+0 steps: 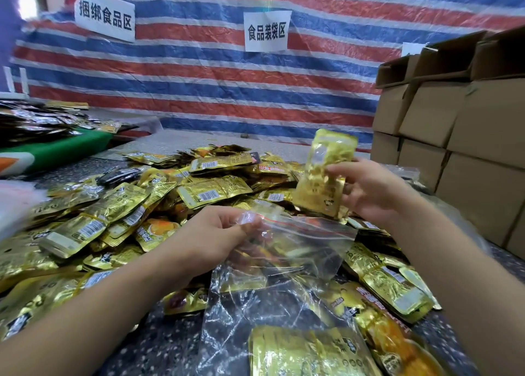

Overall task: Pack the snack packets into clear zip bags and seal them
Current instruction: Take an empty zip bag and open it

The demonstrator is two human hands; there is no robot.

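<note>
left hand (pixel 218 233) pinches the bag (pixel 287 250) mouth mid-frame; right hand (pixel 369 191) grips a packet (pixel 324 173) above right. the limp mouth may fold, snagging the packet.

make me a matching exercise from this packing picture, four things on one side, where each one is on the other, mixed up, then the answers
Things
1. clear zip bag
2. gold packet bundle
3. cardboard boxes
4. green board

Places
A. stacked at the right edge
B. pinched by the left hand
C. far left, under dark packets
D. held upright in the right hand

Pairs: 1-B, 2-D, 3-A, 4-C
</note>
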